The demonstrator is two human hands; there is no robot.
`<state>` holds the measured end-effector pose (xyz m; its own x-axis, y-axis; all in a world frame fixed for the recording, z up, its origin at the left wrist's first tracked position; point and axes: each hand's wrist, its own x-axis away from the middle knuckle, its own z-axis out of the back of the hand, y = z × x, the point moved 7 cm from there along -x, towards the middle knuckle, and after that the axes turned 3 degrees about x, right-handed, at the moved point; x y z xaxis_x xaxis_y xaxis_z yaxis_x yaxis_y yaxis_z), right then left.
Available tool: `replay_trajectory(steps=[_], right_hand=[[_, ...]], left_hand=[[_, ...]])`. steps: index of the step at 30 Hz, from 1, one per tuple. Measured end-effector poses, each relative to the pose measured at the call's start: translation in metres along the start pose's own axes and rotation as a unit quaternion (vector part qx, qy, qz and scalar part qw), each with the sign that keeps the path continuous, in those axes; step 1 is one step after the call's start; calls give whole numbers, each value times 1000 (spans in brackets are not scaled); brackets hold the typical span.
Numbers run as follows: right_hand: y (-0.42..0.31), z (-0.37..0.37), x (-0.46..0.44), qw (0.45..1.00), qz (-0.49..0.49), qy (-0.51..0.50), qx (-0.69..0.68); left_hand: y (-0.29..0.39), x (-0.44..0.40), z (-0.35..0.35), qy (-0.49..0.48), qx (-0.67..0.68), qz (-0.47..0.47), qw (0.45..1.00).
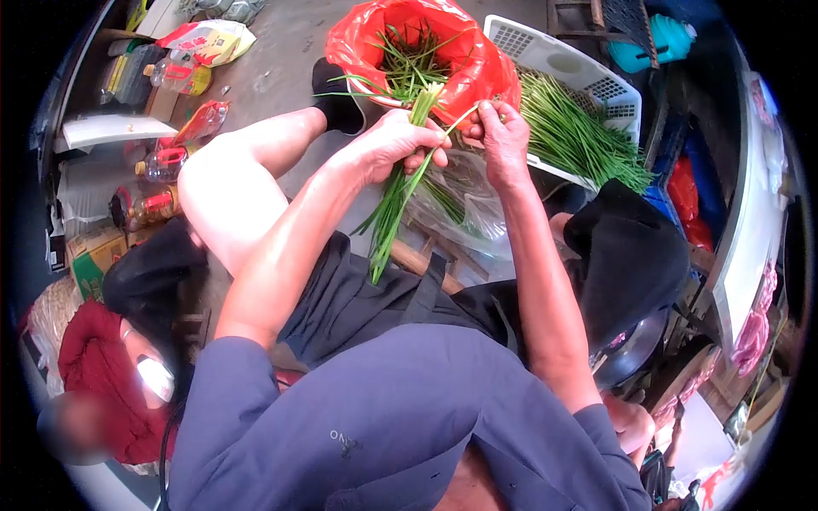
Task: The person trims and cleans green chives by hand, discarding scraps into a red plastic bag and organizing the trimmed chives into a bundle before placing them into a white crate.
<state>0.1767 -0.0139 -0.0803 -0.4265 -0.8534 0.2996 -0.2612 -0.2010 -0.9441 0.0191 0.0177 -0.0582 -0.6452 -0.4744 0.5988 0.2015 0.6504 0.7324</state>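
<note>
My left hand [399, 145] is closed around a bunch of green chives [394, 209], whose pale ends point up and whose green tips hang down over my lap. In a pinch, my right hand [501, 140] holds the pale end of a single chive stalk [461, 120] that stretches across to the left hand. Just beyond both hands stands a bucket lined with a red plastic bag [358, 43], with loose green trimmings [413, 60] inside. To its right, a white plastic basket [558, 60] holds a big pile of chives [579, 136]. Beneath my hands lies a clear plastic bag [477, 200].
On the left are oil bottles [181, 77], a cardboard box [98, 260] and a person in a dark red top [111, 375] holding a phone [156, 379]. A teal plastic jug [656, 43] is at upper right. Cuts of meat [751, 341] hang at far right.
</note>
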Motion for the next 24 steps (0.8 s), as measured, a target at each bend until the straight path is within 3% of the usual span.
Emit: replay_trajectory(steps=[9,16,24], right_hand=[[-38,-33,-44,998,60,-11,-17],[-33,-44,-29,998,-11,-67,0],[-28,-53,-28,993,16,-95,66]], left_hand=[[27,27,14,-4,14,-40,999],[32,20,28,38,20,-67,997],[27,16,27,43,7,-61,997]])
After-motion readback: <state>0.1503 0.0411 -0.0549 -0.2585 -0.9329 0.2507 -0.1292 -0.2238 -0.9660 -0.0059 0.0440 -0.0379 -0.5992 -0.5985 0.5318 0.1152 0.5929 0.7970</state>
